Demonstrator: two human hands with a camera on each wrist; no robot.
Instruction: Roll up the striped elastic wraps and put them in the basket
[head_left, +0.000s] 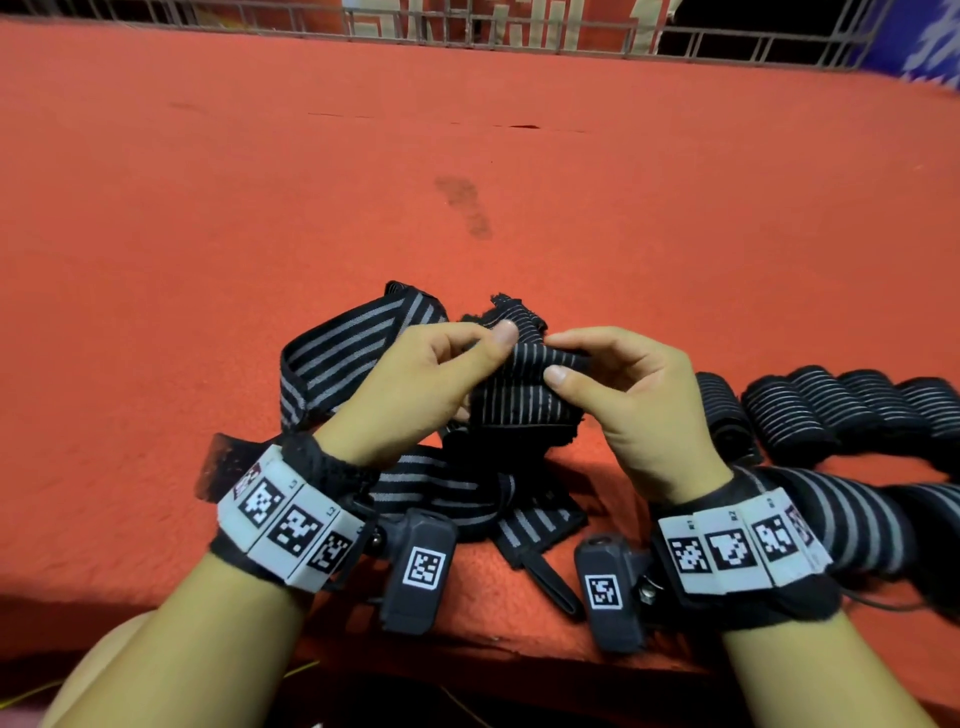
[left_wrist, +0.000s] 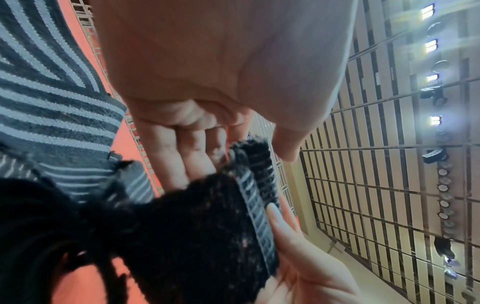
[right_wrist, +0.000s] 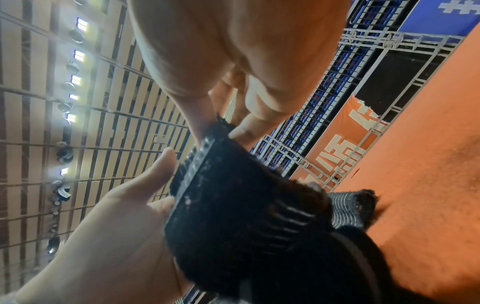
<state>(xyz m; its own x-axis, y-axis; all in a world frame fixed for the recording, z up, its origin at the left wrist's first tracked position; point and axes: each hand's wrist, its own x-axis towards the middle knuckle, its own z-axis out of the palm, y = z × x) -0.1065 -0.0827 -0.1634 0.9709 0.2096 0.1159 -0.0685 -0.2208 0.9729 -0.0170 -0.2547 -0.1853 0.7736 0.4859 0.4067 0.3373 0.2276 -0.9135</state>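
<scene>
Head view, centre of frame: the end of a black elastic wrap with thin grey stripes (head_left: 519, 384) is held raised above the red felt-covered surface (head_left: 467, 156), pinched between thumb and fingers of the left hand (head_left: 415, 389) on its left edge and of the right hand (head_left: 623, 395) on its right edge. Both hands are closed on the fabric and equally near it. The short started fold runs left to right between the fingertips; the loose striped length (head_left: 353, 358) trails down and left, so rolling would be judged to proceed along it. Finished striped rolls (head_left: 831, 410) are seen at the right edge. No basket is visible
</scene>
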